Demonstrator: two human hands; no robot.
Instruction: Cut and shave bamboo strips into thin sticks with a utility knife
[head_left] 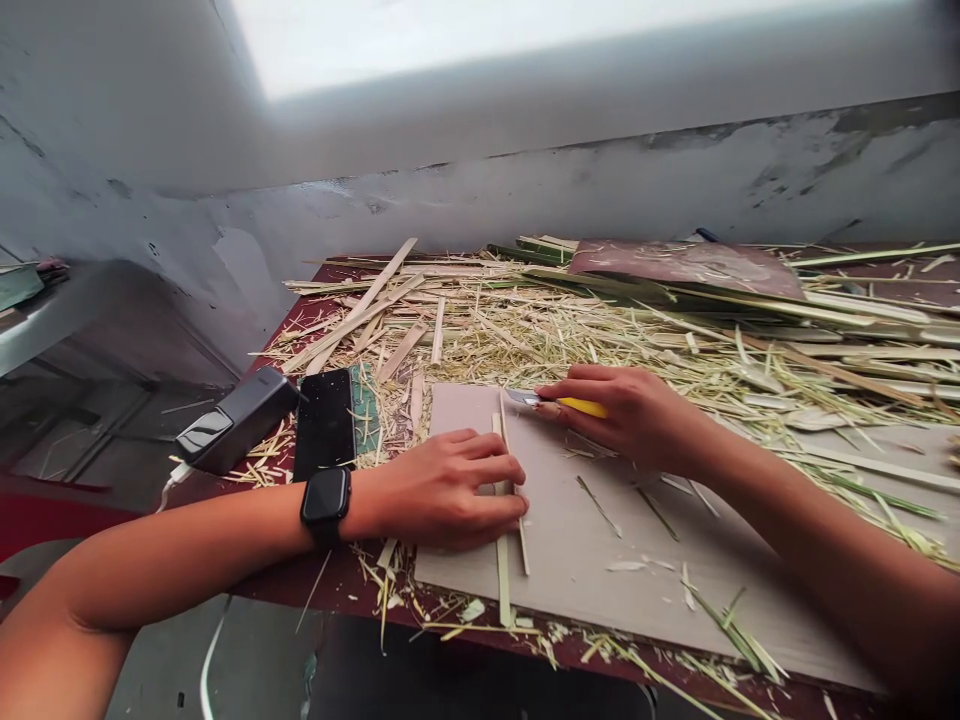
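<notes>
A thin pale bamboo strip (502,560) lies lengthwise on a grey board (600,570) at the table's front. My left hand (450,490), with a black watch at the wrist, presses the strip down with its fingers curled over it. My right hand (637,415) is closed on a yellow-handled utility knife (559,404). The knife's blade tip sits at the far end of the strip.
A black phone (324,422) and a dark power bank (236,420) with a white cable lie at the table's left edge. Bamboo shavings and several long strips (675,330) cover the back and right. A reddish board (682,265) rests by the wall.
</notes>
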